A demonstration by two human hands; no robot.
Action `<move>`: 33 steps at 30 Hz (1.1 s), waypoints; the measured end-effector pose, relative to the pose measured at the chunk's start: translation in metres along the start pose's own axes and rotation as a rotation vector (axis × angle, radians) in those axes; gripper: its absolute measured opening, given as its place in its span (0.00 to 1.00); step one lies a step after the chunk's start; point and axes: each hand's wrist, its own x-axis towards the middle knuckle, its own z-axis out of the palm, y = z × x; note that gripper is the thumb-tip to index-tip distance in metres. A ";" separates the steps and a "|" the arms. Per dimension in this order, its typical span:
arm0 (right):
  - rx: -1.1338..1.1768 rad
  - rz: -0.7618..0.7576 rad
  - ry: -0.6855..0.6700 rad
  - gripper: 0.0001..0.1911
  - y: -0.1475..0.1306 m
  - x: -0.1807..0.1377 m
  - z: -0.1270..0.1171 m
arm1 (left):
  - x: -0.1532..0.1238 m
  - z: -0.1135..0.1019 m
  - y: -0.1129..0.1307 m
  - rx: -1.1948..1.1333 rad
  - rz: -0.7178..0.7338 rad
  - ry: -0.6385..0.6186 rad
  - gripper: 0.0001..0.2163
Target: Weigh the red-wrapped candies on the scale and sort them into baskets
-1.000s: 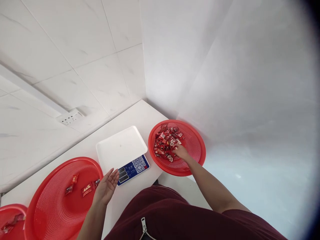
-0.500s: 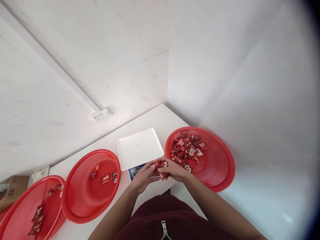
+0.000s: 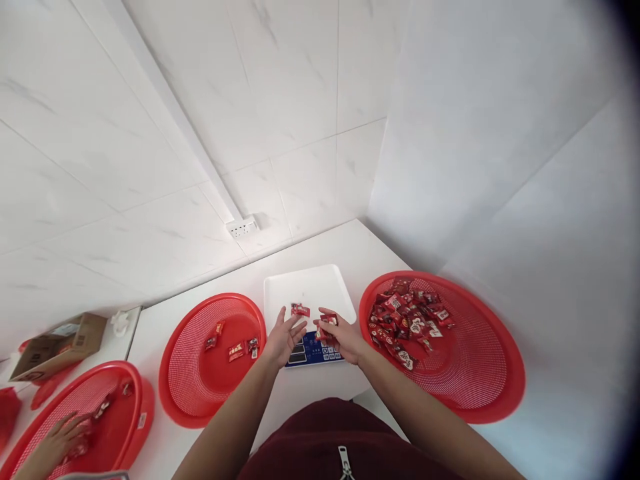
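My left hand (image 3: 284, 341) is open over the near left part of a white weighing scale (image 3: 310, 283), palm up and fingers apart. A small red candy packet (image 3: 300, 309) is on the scale's tray just beyond its fingertips. My right hand (image 3: 345, 335) is closed on red candy packets (image 3: 326, 325) above the scale's blue keypad panel; the fingers partly hide them, so their number is unclear. Right of that hand, a large red basket (image 3: 517, 373) holds a pile of similar packets (image 3: 407, 317).
A red basket (image 3: 173, 393) with several packets stands left of the scale. Farther left, another person's hand (image 3: 63, 437) reaches into a third red basket (image 3: 143, 393). Behind it are a cardboard box (image 3: 83, 337) and crumpled white paper (image 3: 120, 323). A socket strip (image 3: 243, 228) is on the wall.
My hands have parted and moved over the scale. One packet now lies on its tray; my left hand has opened. Another person's hand has come into the far left basket. The view has shifted.
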 end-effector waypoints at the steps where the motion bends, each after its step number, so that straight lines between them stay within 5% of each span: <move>1: 0.022 -0.006 0.014 0.22 0.000 0.005 0.002 | 0.001 -0.001 0.001 0.014 -0.006 0.015 0.37; 19: 0.116 -0.076 0.175 0.13 -0.007 0.025 -0.004 | -0.017 -0.031 -0.023 0.138 -0.193 -0.107 0.21; 22: -0.084 0.004 0.080 0.11 0.001 0.012 -0.008 | -0.018 -0.030 -0.025 0.148 -0.186 -0.130 0.19; 28: -0.607 0.071 -0.305 0.27 0.012 -0.020 0.003 | -0.021 -0.020 -0.031 0.290 -0.124 -0.329 0.14; 31: -0.670 0.064 -0.355 0.29 0.011 -0.027 0.005 | -0.018 -0.017 -0.034 0.315 -0.085 -0.369 0.14; 33: -0.658 0.044 -0.320 0.28 0.009 -0.028 0.000 | -0.013 -0.016 -0.030 0.231 -0.073 -0.270 0.12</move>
